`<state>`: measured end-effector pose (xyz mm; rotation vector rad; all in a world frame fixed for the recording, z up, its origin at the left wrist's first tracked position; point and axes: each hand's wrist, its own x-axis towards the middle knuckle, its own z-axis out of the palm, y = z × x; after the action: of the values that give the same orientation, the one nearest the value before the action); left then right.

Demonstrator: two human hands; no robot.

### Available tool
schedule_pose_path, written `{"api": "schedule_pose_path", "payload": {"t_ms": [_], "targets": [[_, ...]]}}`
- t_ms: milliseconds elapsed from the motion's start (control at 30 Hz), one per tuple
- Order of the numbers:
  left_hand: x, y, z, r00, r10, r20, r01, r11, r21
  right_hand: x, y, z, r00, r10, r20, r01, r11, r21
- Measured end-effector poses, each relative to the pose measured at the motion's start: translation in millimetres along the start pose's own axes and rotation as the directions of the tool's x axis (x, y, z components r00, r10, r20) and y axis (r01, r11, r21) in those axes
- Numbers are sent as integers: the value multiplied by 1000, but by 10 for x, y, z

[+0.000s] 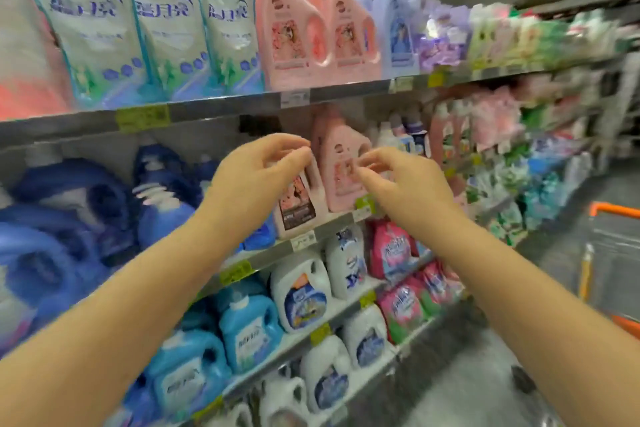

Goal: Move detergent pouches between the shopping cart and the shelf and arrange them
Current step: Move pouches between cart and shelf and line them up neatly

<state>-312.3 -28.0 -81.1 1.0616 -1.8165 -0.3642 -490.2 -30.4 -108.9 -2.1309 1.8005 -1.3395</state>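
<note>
Head view: three white-and-blue detergent pouches [90, 28] stand upright side by side at the left of the top shelf [346, 91], packed edge to edge. Right of them, two pink bottles [291, 31] stand in front with more pink caps behind, then lavender bottles [394, 17]. On the shelf below, two more pink bottles stand close together: one with a dark label [298, 208] at the shelf's front edge and a taller-looking one [341, 163] just to its right.

The left-hand grip [263, 166] hangs in front of the dark-label bottle's top, thumb and fingers curled toward each other. The right-hand grip [398, 180] reaches at the other bottle's face with fingers bent. Motion blur hides whether either touches or pinches anything, so I cannot tell if they are clenched or released. Neither carries a pouch.

Lower down at least three pink pouches [394, 250] lean on the right of two shelves, beside four white jugs [301, 291] and two light-blue jugs [249, 333]. Dark blue packs [69, 204] crowd the left of the middle shelf. A bare strip of back panel [214, 135] shows between them and the pink bottles.

The shopping cart [613, 208], orange-rimmed, stands at the right edge, well apart from the shelving, with grey floor [485, 374] open between.
</note>
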Motion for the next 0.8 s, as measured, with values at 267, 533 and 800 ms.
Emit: {"api": "schedule_pose_path", "payload": {"t_ms": [267, 533, 800], "targets": [[-544, 589, 2254, 935, -74, 346, 183, 938, -295, -1298, 1665, -714, 897, 418, -147, -421, 907, 14], [-953, 1222, 4582, 791, -170, 588, 468, 787, -401, -2261, 3419, -1622, 660, 727, -188, -733, 679, 51], [-1405, 762, 6500, 550, -343, 762, 689, 702, -181, -2836, 4967, -1334, 261, 956, -131, -926, 287, 245]]}}
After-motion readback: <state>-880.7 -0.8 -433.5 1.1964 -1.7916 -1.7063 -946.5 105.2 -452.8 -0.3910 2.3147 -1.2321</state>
